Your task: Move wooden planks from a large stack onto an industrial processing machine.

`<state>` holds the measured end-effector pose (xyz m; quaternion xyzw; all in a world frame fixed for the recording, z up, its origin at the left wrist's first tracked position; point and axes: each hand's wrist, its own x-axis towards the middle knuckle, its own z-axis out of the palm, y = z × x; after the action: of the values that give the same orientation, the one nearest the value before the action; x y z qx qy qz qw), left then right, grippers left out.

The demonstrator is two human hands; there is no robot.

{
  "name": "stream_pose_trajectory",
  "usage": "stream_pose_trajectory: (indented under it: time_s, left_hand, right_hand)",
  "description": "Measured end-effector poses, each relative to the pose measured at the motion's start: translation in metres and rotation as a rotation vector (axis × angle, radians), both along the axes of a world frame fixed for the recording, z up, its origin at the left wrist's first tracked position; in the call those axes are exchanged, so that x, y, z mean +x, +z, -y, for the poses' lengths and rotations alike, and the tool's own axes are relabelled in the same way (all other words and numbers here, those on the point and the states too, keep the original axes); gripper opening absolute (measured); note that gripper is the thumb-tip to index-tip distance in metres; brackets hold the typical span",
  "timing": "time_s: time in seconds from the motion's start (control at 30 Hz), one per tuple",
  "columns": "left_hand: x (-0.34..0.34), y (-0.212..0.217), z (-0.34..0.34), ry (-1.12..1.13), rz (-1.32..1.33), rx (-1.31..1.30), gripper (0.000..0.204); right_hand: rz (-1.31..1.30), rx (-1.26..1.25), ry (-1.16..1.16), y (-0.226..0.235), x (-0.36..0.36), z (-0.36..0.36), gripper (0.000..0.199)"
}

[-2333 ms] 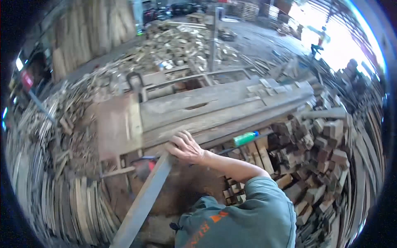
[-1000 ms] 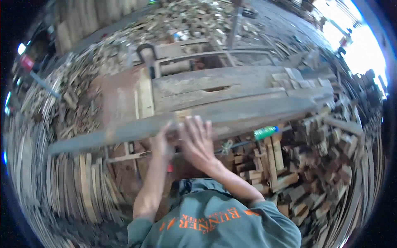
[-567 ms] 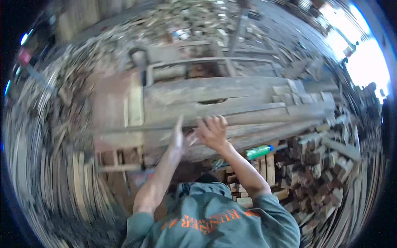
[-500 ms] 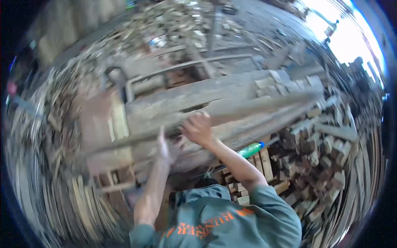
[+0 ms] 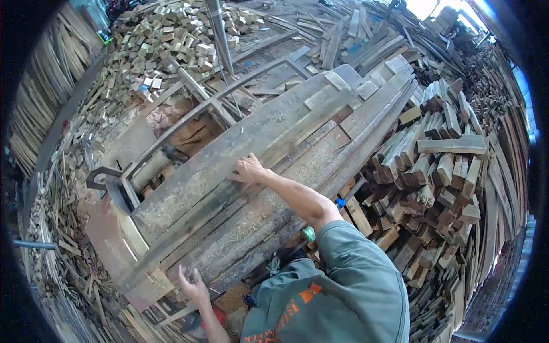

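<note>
The right hand (image 5: 249, 170) lies flat, fingers spread, on a long grey plank (image 5: 240, 151) that runs slantwise across the bench (image 5: 274, 200), from low on the left to high on the right. The palm presses on the plank near its middle and pinches nothing. The left hand (image 5: 193, 284) hangs open with fingers splayed, just off the bench's near lower edge; it seems clear of the wood, though the blur there makes that hard to judge. More planks lie side by side with the grey one on the bench. A stack of short wood offcuts (image 5: 440, 166) rises just to the right of the bench. A heap of small wood blocks (image 5: 171, 40) lies well beyond it, at upper left.
</note>
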<state>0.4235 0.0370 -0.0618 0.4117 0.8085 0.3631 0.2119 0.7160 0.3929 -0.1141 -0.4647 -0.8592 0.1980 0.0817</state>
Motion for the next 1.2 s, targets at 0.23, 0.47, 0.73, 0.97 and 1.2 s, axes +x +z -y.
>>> stream_pose_trajectory:
  time_s: [0.23,0.47,0.73,0.97,1.2]
  left_hand:
    - [-0.003,-0.005,0.009,0.021,-0.286,-0.066,0.052]
    - [-0.010,0.011,0.029,0.110,-0.333,-0.118,0.050]
    - [-0.007,0.003,0.062,0.077,-0.455,0.013,0.034]
    - [0.030,-0.011,0.048,0.037,-0.486,0.122,0.035]
    - [0.054,-0.039,0.042,-0.017,-0.433,0.021,0.054]
  right_hand:
    - [0.031,-0.118,0.008,-0.025,0.029,-0.021,0.052]
    - [-0.011,-0.218,0.051,-0.032,0.052,-0.035,0.056]
    - [0.156,-0.002,0.012,0.004,0.050,-0.018,0.044]
    - [0.026,0.255,0.186,0.003,-0.030,0.062,0.064]
    - [0.059,0.361,0.022,-0.017,-0.036,0.079,0.058]
